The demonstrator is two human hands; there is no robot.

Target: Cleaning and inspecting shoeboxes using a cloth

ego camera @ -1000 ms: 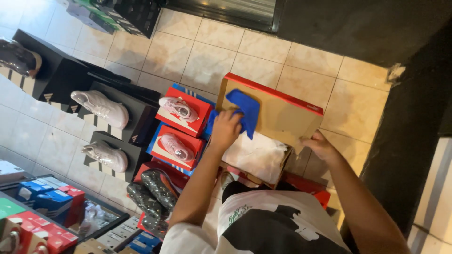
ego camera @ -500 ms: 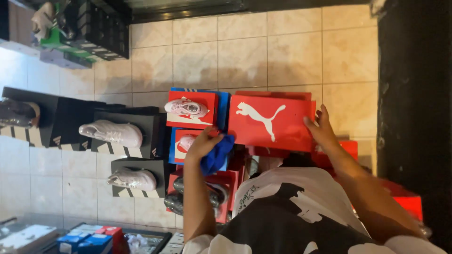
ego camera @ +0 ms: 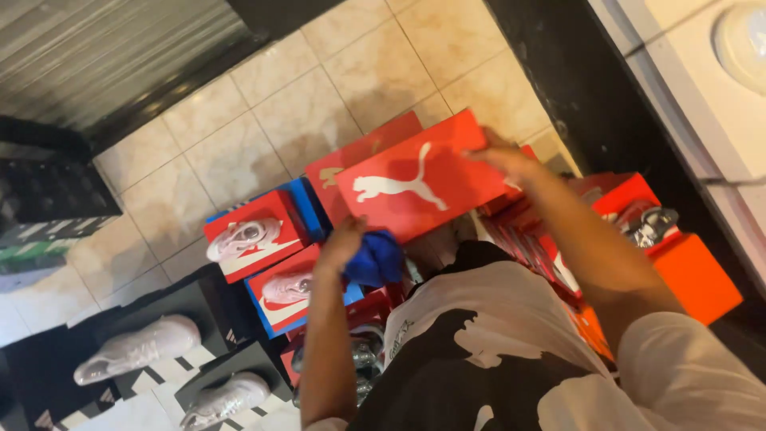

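At the left edge of the tiled floor, pale sneakers rest on black boxes, displayed for view (wrapped, it seems). Just right, the left hand closes its fingers around a blue cloth, pressed near the lower edge of the red shoebox. The right hand grips the box's far end, steadying it above the stacked red boxes.

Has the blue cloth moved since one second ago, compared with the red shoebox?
Yes. The blue cloth in the left hand came down off the red shoebox face; it is now below its lower edge.
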